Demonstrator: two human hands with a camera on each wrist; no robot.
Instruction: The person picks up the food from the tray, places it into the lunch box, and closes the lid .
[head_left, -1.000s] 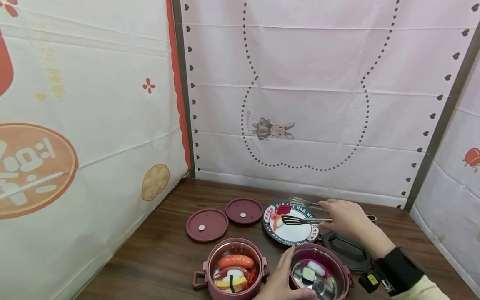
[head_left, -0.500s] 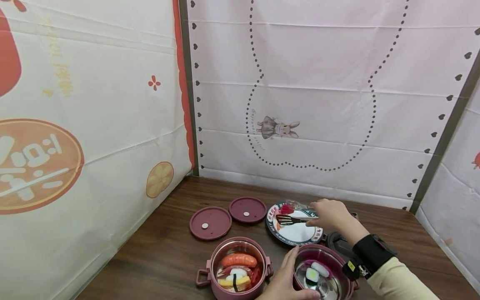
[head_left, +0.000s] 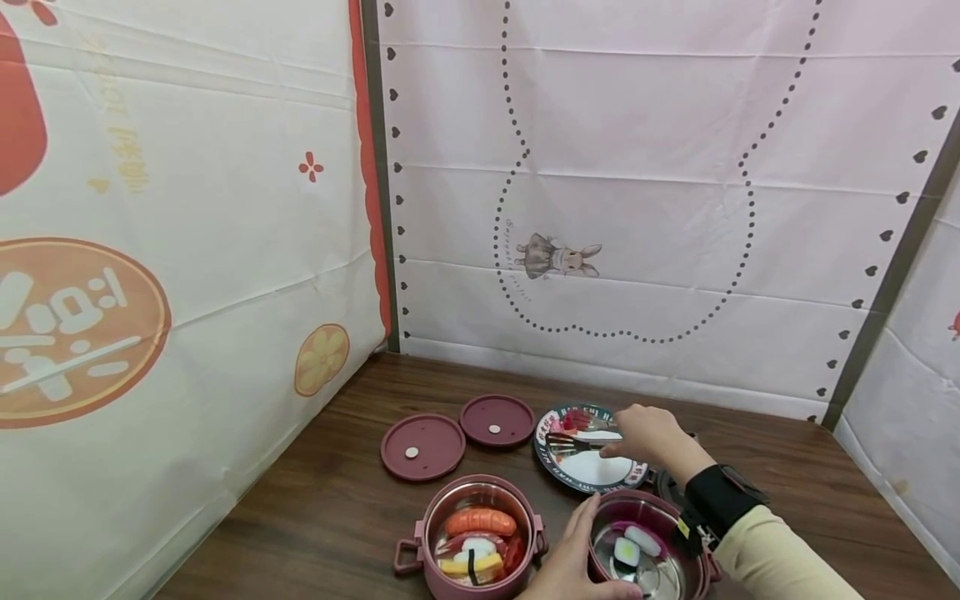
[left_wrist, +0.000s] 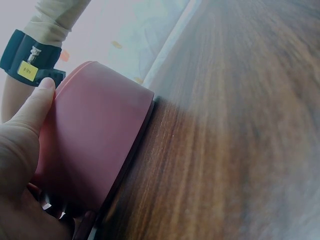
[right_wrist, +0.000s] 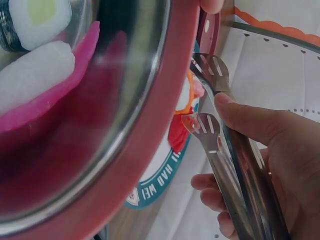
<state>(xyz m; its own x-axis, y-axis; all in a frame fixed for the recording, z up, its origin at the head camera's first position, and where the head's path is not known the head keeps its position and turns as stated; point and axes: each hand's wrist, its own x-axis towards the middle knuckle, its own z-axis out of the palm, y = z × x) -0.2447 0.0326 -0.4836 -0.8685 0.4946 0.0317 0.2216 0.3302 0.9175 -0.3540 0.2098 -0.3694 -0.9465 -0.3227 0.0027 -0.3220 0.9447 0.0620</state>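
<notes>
A: What's on the left?
B: Two lids (head_left: pixel 422 447) on the bench (head_left: pixel 330 508), then a pot of toy food (head_left: pixel 472 537), its base cut off.
A: And the hands?
B: The left hand (head_left: pixel 573 562), partly out of frame, grips the second pot (head_left: pixel 648 542). The right hand (head_left: pixel 648 433) grasps tongs (head_left: pixel 573 442) over the plate (head_left: pixel 585 471); the food there is half hidden.

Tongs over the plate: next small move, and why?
Probably lower the tongs onto the red food piece and squeeze. The right hand holds them with the tips apart over the plate, nothing between them yet, as the right wrist view shows. The left hand already steadies the pink container, which holds two toy sushi pieces.
</notes>
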